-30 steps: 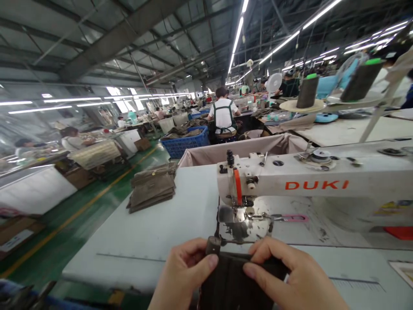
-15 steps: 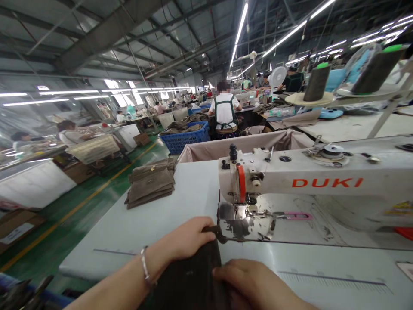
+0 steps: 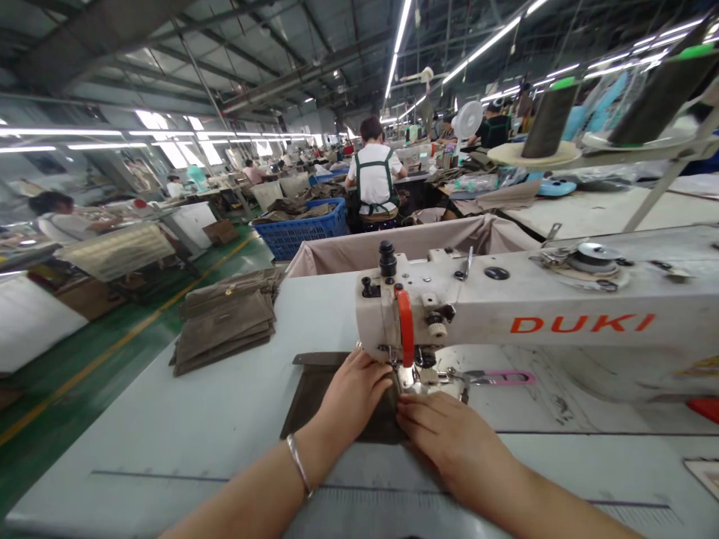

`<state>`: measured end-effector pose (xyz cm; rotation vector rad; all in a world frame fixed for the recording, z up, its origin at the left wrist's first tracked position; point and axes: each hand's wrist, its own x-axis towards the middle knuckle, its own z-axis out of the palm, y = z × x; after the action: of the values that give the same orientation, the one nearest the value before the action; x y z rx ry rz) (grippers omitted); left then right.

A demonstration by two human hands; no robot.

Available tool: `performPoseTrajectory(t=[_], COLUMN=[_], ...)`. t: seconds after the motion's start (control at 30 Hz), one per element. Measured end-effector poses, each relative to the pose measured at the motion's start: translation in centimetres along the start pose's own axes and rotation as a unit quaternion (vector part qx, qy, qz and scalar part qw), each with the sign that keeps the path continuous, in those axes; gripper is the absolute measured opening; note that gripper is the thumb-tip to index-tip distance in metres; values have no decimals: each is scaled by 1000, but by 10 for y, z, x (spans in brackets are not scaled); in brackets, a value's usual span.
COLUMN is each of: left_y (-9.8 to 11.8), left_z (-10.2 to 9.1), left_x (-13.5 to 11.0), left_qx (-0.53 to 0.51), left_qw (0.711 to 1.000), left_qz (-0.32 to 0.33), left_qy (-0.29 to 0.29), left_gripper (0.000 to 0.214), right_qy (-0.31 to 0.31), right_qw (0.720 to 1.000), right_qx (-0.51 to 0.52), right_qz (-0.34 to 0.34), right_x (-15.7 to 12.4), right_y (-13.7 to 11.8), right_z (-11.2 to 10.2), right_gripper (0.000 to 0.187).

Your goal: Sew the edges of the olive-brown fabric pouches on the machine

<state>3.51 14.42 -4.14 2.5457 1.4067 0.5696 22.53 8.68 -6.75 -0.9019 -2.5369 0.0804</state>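
Note:
A flat, dark brown fabric piece lies on the sewing machine table, its right edge at the presser foot. On top of it rests my left hand, fingers together and curled onto the cloth just left of the needle area. My right hand grips the right edge of the same piece, close in front of the foot. The white sewing machine with red "DUKI" lettering stands to the right. Its needle is hard to make out behind my fingers.
A stack of brown fabric pieces lies at the table's left edge. Pink-handled thread snips rest on the machine bed. Behind the table are a cloth-lined bin, a blue crate and a seated co-worker. Thread cones stand at right.
Both hands have moved forward with the fabric piece, from the table's front edge to the presser foot. The piece now lies flat on the table. The view has shifted slightly.

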Motion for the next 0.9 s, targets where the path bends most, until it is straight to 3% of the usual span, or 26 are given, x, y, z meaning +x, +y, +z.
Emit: performPoseTrajectory(t=[0.1,0.27,0.57,0.9], left_y=[4,6,7,2], left_z=[-2,-2,-2,-1], left_x=[-13,-17,-19,-17], left_qx=[-7,-25,-27,-17], left_qw=[999,997,997,997], left_qz=[36,68,71,72], left_qy=[-3,-11,-1,-30], left_gripper=[23,27,28,27], right_qy=[29,7,10,-2], right_qw=[1000,1000,1000,999], right_qx=[6,16,18,31], right_qz=[4,0,1,6], right_x=[-5,-5,-2,-4], right_y=[-4,-6,-10,-9], right_z=[4,2,-1,1], right_gripper=[29,27,21,22])
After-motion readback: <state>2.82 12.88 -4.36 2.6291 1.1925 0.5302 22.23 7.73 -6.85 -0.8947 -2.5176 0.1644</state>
